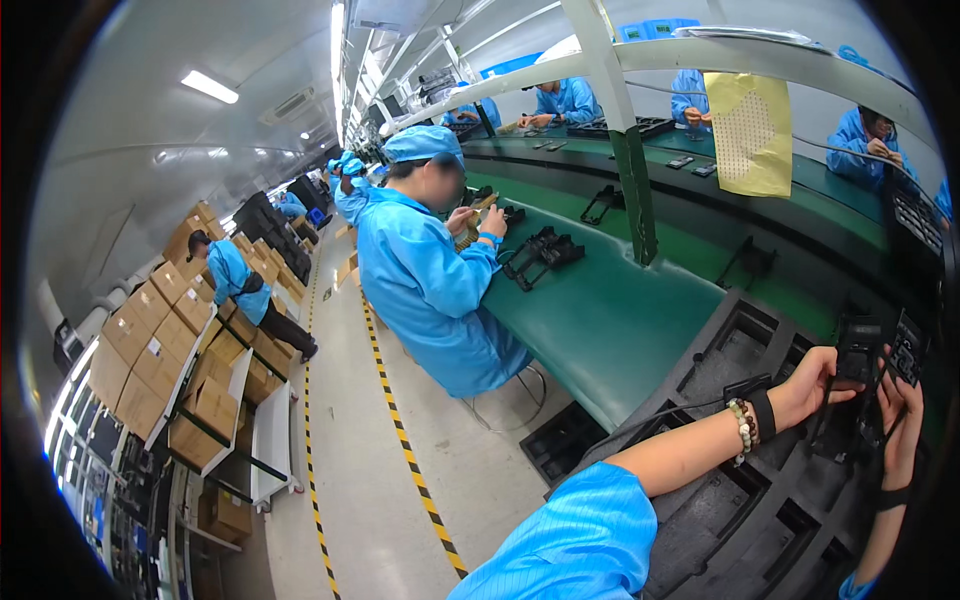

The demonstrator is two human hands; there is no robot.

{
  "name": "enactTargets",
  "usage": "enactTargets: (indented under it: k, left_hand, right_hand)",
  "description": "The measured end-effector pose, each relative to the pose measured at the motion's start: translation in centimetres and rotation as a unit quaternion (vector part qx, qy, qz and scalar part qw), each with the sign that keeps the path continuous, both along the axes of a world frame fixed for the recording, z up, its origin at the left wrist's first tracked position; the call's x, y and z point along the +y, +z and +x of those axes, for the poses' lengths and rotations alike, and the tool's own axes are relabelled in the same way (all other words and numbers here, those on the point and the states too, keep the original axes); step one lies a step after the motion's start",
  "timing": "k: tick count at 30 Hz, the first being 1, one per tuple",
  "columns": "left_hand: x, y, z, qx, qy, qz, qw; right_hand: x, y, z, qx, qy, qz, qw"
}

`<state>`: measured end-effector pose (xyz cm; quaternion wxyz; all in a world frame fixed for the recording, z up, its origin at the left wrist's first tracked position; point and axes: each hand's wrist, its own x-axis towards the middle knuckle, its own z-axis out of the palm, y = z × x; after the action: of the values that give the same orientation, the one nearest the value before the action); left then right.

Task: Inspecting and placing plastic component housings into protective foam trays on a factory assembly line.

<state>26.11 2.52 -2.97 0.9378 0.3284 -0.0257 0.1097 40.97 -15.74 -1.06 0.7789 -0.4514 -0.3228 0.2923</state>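
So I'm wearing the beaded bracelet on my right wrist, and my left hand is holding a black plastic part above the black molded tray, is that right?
Not quite: the head view shows the beaded bracelet on your left wrist, not your right. Your left hand is indeed holding a black plastic part above the black molded tray.

What escapes us
At right, the left hand [803, 390] partly hides the black part [858, 345] — lower right, the frame crops the right sleeve [857, 587]; upper right, the yellow sheet [750, 135] bears illegibly small print.
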Motion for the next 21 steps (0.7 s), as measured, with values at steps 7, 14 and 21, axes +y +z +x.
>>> enactTargets:
  k: [7, 14, 21]
  left_hand:
    - [-0.7, 1.6, -0.3, -0.017, -0.075, -0.022, 0.997]
    - [-0.2, 4.8, -2.3, -0.002, -0.069, 0.015, 0.997]
    - [-1.1, 4.5, -2.1, -0.003, -0.093, -0.007, 0.996]
  right_hand:
    - [-1.8, -0.8, 1.2, 0.042, 0.033, 0.017, 0.998]
    - [1.0, 4.5, -4.2, 0.106, 0.058, 0.025, 0.992]
    - [0.3, 1.8, -2.3, 0.134, 0.162, 0.109, 0.972]
